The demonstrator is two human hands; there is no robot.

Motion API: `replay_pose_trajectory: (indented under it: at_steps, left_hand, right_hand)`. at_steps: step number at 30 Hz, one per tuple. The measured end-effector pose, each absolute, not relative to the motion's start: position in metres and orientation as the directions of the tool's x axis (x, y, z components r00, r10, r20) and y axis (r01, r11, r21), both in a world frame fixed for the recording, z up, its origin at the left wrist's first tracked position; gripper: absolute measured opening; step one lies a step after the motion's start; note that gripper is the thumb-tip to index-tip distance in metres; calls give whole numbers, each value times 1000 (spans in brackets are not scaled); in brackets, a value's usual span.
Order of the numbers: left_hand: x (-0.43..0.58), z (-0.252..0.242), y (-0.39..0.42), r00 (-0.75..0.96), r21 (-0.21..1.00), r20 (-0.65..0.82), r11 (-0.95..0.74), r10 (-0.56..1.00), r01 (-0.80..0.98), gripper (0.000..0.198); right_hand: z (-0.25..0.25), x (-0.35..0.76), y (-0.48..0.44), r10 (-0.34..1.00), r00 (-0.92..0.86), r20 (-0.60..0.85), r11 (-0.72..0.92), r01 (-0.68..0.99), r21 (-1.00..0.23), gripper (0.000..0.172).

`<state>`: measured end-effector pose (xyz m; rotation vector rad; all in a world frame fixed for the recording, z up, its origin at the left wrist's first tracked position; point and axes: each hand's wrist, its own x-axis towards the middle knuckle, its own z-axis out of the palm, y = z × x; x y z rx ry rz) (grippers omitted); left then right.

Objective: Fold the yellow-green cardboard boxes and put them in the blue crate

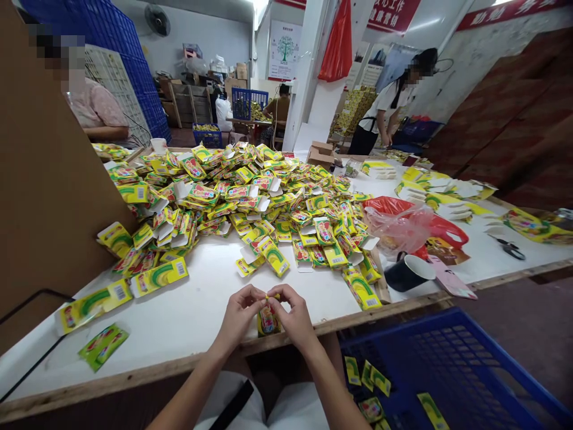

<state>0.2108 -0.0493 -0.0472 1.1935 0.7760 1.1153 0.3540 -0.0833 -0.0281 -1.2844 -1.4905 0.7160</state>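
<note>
At the table's front edge, my left hand (243, 313) and my right hand (290, 312) meet over a small yellow carton (268, 322). Fingers and thumbs of both hands pinch its upper end, where a bit of yellow shows between the fingertips. The carton's printed face is turned up towards me, and my hands cover part of it. Just beyond my hands lies a large heap of similar yellow cartons (277, 257), many with white end flaps standing out. Left of my hands are two flat yellow cartons (159, 278) and a green packet (104, 346).
A blue crate (447, 358) with several cartons stands below the table at right. A dark cup (408, 273), a pink phone-like item (452, 279), plastic bags (403, 224) and scissors (510, 248) lie on the right. A brown cardboard panel (49, 179) rises at left. Other people work nearby.
</note>
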Motion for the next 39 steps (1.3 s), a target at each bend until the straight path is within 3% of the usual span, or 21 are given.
replay_pose_trajectory:
  at_steps: [4, 9, 12, 16, 22, 24, 27, 30, 33, 39]
  left_hand:
    - [207, -53, -62, 305, 982, 186, -164, 934, -99, 11]
    - [202, -55, -69, 344, 990, 143, -127, 928, -67, 38]
    - [202, -57, -65, 278, 995, 100, -87, 955, -58, 31]
    - [205, -62, -59, 248, 998, 56, -48, 967, -37, 22]
    - [203, -69, -62, 277, 994, 70, -92, 958, 65, 22]
    - [201, -71, -64, 255, 995, 70, -87, 964, 58, 22]
    - [199, -70, -64, 185, 996, 76, -82, 980, 24, 23]
    - [201, -65, -64, 75, 991, 130, -127, 989, -44, 38]
    - [205, -60, -66, 103, 979, 146, -129, 984, -156, 42]
    - [204, -58, -71, 137, 964, 170, -135, 976, -228, 35]
  right_hand:
    - [-32, 345, -80, 949, 59, 310, 269, 361, -893, 7]
    - [-11, 357, -90, 947, 69, 314, 259, 419, -871, 8]
    - [29, 401, -112, 930, 123, 347, 207, 605, -769, 10]
    - [55, 441, -115, 926, 109, 362, 117, 829, -547, 11]
    - [-17, 381, -28, 887, 111, 449, 184, 805, -563, 45]
    - [-34, 364, -3, 883, 144, 447, 158, 805, -572, 49]
    - [-39, 359, 6, 903, 189, 386, 148, 707, -692, 41]
    - [-41, 363, -17, 963, 103, 250, 193, 389, -901, 27]
    - [-49, 356, -53, 991, -18, 134, 135, 113, -984, 19]
    - [-49, 340, -87, 980, 19, 198, 194, 133, -972, 38]
